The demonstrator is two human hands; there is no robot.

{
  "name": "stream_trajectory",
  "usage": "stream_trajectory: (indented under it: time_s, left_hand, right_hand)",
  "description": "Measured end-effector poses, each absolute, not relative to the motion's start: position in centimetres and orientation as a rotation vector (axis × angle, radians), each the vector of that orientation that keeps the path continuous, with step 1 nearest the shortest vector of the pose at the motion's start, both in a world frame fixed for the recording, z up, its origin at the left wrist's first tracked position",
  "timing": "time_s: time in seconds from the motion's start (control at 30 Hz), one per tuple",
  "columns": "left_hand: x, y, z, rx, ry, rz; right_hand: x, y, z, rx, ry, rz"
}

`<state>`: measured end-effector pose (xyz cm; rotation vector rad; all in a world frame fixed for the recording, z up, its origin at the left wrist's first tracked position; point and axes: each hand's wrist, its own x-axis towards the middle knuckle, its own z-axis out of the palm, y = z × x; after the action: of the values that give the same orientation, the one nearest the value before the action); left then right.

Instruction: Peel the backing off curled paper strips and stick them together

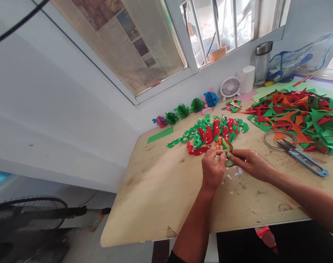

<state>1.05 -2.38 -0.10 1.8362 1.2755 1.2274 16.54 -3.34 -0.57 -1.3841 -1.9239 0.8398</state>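
Observation:
Both my hands meet over the wooden table around a light green paper cut-out. My left hand has its thumb and fingers pinched at the cut-out's left side. From the right, my right hand pinches the other side of it. An orange paper strip shows just behind the fingers. Beyond them lies a heap of curved green and red paper cut-outs dotted with small white squares. Several loose white squares are scattered beneath my hands.
Blue-handled thread snips lie at the right beside a tape ring. Behind them spreads a large pile of paper scraps. Paper flowers, a small white fan and a glass bottle line the wall.

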Motion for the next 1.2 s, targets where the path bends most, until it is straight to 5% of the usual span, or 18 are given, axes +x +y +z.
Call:
stream_trajectory:
  time_s: [0.87, 1.2]
  left_hand:
    - [1.2, -2.5, -0.4, 1.573, 1.280, 1.161]
    - [0.9, -1.8, -0.7, 1.305, 1.194, 1.187]
  right_hand:
    - [16.3, -3.6, -0.6, -1.446, -1.930, 0.729]
    - [16.7, -3.0, -1.0, -1.299, -1.720, 1.141]
